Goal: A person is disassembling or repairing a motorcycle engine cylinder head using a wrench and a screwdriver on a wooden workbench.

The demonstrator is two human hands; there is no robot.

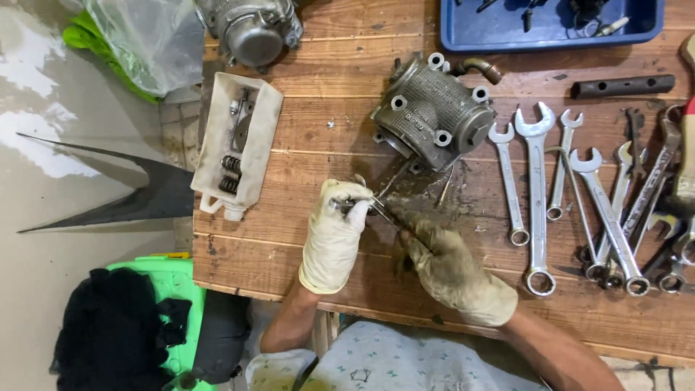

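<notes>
Both my hands gloved, meeting over the wooden bench (289, 145). My left hand (334, 235) is curled shut, pinching a small metal part (346, 205) at the fingertips. My right hand (449, 269), glove heavily soiled, is closed on a thin metal tool (381, 211) whose tip touches that part. Just beyond the hands: grey engine cylinder (433, 112), lying on its side. Right of my right hand: row of spanners (537, 195), side by side. Beyond and left of my left hand: cut-open white container (237, 145) holding springs. Far beyond: blue tray (463, 38).
</notes>
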